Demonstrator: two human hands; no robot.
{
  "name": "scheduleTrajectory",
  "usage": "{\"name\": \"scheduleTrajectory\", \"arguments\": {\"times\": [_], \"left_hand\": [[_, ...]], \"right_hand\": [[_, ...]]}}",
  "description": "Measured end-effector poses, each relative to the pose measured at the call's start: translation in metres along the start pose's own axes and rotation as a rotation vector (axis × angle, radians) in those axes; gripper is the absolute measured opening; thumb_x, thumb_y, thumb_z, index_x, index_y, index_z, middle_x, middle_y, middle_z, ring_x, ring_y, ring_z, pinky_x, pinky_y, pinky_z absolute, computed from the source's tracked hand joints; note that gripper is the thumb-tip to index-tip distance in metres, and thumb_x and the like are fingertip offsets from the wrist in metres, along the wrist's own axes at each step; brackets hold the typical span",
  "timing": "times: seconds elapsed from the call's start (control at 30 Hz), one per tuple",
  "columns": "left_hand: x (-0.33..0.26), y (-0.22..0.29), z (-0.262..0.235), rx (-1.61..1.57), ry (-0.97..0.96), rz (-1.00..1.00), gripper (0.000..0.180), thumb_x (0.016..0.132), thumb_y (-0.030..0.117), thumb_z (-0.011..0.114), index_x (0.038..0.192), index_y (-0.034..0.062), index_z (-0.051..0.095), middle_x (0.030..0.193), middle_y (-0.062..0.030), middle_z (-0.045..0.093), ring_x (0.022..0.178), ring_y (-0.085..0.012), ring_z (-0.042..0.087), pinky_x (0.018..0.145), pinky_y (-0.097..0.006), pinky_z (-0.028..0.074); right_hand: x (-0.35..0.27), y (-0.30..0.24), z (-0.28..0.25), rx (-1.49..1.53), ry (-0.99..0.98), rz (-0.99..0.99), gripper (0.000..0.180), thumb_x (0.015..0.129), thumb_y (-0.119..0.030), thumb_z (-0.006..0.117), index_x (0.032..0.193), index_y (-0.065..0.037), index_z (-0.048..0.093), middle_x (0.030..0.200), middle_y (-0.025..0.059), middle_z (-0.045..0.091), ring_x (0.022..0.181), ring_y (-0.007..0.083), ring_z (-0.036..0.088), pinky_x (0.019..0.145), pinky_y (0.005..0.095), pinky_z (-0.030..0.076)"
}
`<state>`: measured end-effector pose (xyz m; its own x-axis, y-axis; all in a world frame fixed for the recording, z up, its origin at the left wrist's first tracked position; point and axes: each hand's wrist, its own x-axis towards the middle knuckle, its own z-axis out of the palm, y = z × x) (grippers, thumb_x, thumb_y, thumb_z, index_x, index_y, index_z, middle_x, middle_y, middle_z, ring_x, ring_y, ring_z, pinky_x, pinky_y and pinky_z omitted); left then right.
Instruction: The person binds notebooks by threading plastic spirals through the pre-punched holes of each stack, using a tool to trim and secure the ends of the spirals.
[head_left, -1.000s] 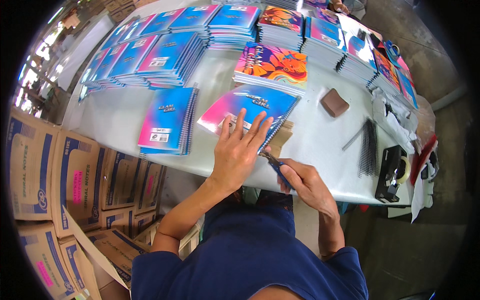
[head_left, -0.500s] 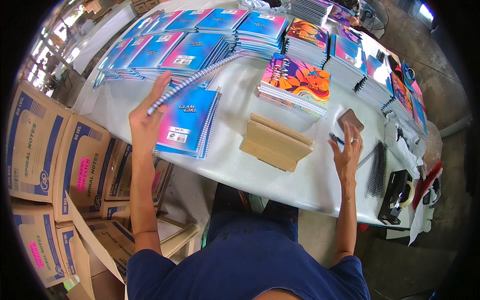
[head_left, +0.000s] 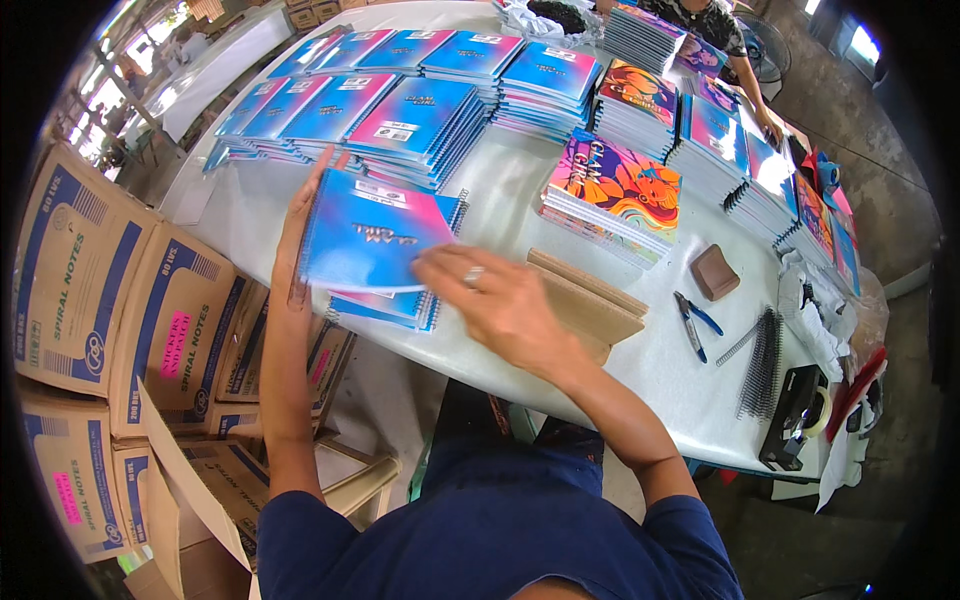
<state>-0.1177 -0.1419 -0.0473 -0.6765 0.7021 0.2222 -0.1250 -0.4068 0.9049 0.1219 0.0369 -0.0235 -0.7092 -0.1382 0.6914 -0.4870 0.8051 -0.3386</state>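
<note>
A blue and pink spiral notebook (head_left: 370, 240) is held tilted, its cover facing up, above a small pile of matching notebooks (head_left: 385, 308). My left hand (head_left: 304, 225) grips it along the left, spiral-bound side, thumb and fingertips showing past the upper corner. At the lower right corner, my right hand (head_left: 505, 310), slightly blurred, has its fingers curled on the cover's edge. Right of that hand stands a folded brown cardboard piece (head_left: 585, 300). Blue-handled pliers (head_left: 697, 326) lie farther right, beside a brown block (head_left: 714, 272).
Stacks of blue-pink notebooks (head_left: 410, 120) line the back. An orange-purple notebook stack (head_left: 615, 195) stands mid-table. Black coils (head_left: 762, 365) and a tape dispenser (head_left: 794, 420) lie right. Cartons (head_left: 180, 340) crowd the left. A co-worker's hand (head_left: 770, 127) touches notebooks at back right.
The notebook has turned from edge-on to cover-up and come lower in my left hand. My right hand has left the pliers and block and moved left onto the notebook. A co-worker has appeared at the back.
</note>
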Motion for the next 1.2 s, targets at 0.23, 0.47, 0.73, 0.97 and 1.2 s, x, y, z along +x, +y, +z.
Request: {"name": "scheduleTrajectory", "arguments": {"times": [0.23, 0.47, 0.73, 0.97, 1.2], "left_hand": [[-0.032, -0.041, -0.060, 0.671, 0.097, -0.384, 0.063, 0.088, 0.001, 0.064, 0.145, 0.0011, 0.038, 0.145, -0.0177, 0.043, 0.128, -0.0222, 0.048, 0.102, -0.031, 0.042], [-0.015, -0.061, -0.051, 0.875, 0.108, -0.254, 0.065, 0.083, -0.001, 0.066, 0.143, 0.0084, 0.044, 0.141, -0.0165, 0.050, 0.130, -0.0287, 0.047, 0.107, -0.036, 0.037], [0.002, -0.062, 0.057, 1.490, 0.231, 0.263, 0.052, 0.087, 0.020, 0.066, 0.138, 0.0241, 0.052, 0.152, -0.0090, 0.037, 0.141, -0.0440, 0.024, 0.111, -0.063, 0.017], [0.042, -0.083, 0.146, 1.190, 0.058, 0.320, 0.054, 0.084, 0.016, 0.070, 0.135, 0.0272, 0.055, 0.150, -0.0061, 0.041, 0.144, -0.0404, 0.022, 0.114, -0.057, 0.015], [0.069, -0.105, 0.149, 1.077, -0.059, 0.279, 0.056, 0.084, 0.020, 0.069, 0.137, 0.0252, 0.053, 0.150, -0.0127, 0.039, 0.141, -0.0491, 0.020, 0.109, -0.062, 0.021]], "right_hand": [[-0.026, 0.053, -0.041, 0.035, 0.024, 0.369, 0.028, 0.084, -0.015, 0.071, 0.111, -0.008, 0.068, 0.115, 0.0090, 0.066, 0.107, 0.0247, 0.061, 0.096, 0.0391, 0.045], [-0.101, 0.205, -0.144, -0.410, 0.164, 1.281, 0.054, 0.075, -0.042, 0.079, 0.095, 0.007, 0.064, 0.088, 0.0141, 0.067, 0.075, 0.0205, 0.063, 0.065, 0.0325, 0.050], [-0.100, 0.210, -0.161, -0.280, 0.101, 1.271, 0.042, 0.075, -0.035, 0.080, 0.070, 0.003, 0.063, 0.066, 0.0048, 0.058, 0.058, 0.0118, 0.052, 0.051, 0.0295, 0.039], [-0.111, 0.216, -0.159, -0.090, 0.418, 1.218, 0.032, 0.070, -0.023, 0.078, 0.062, 0.002, 0.059, 0.060, 0.0104, 0.061, 0.051, 0.0185, 0.054, 0.051, 0.0353, 0.043], [-0.115, 0.225, -0.165, -0.193, 0.214, 1.237, 0.033, 0.076, -0.025, 0.080, 0.080, 0.002, 0.063, 0.070, 0.0055, 0.061, 0.052, 0.0122, 0.048, 0.050, 0.0295, 0.040]]}}
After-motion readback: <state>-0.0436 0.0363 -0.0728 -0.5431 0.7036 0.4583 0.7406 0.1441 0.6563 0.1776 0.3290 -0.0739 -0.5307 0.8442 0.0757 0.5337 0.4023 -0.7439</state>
